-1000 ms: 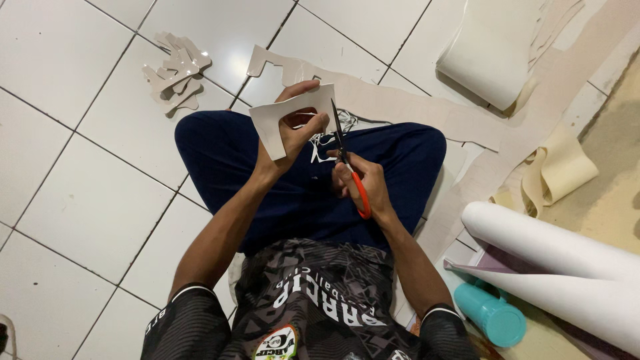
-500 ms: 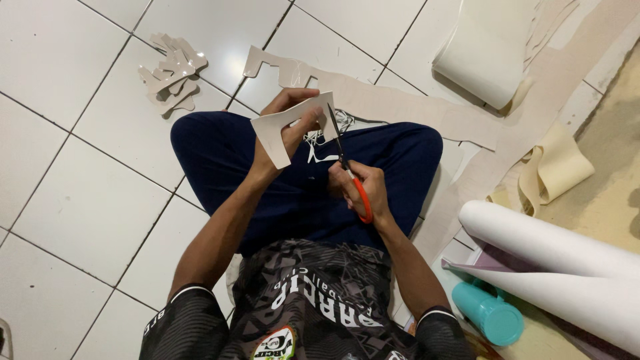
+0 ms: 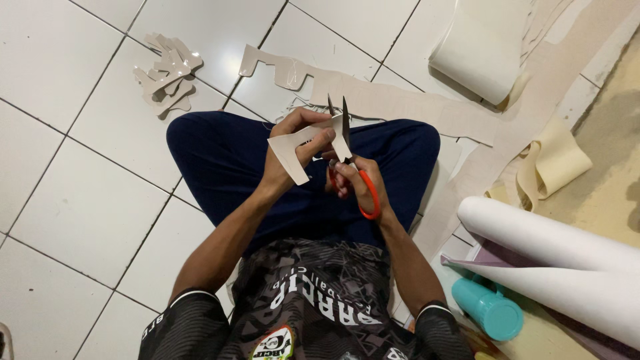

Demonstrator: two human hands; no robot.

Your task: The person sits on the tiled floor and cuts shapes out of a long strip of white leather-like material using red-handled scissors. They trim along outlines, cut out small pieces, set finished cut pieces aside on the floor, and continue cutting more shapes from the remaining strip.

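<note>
the right hand (image 3: 357,183) is closed through the orange loops of a pair of scissors (image 3: 353,167), fingers curled tight in the handles, while the two dark blades stand parted in a narrow v that points toward the top of the frame, just above centre. the left hand (image 3: 293,150) pinches a pale beige cut-out piece (image 3: 300,147), thumb on its near face and the other fingers wrapped behind, so that grip is clenched on the piece; the piece sits at the middle of the frame, held up over the lap, its right edge touching the blades. both forearms run down toward the bottom of the frame into dark patterned sleeves, and the person sits cross-legged in dark blue trousers (image 3: 227,157) on a white tiled floor (image 3: 80,200). just beyond the knees, across the upper middle, lies a long beige strip (image 3: 387,100) with notched outlines cut out of its left end. in the upper left a small heap of finished cut-outs (image 3: 165,79) lies on the tiles, well apart from the hands. at the upper right a cream roll of sheet (image 3: 480,50) rests on more of the beige material, and a loose curl of yellowish offcut (image 3: 553,163) lies at the right edge. in the lower right two white rolls (image 3: 560,257) lie side by side, with a teal cylindrical bottle (image 3: 490,310) just beside them, near the person's right elbow.
</note>
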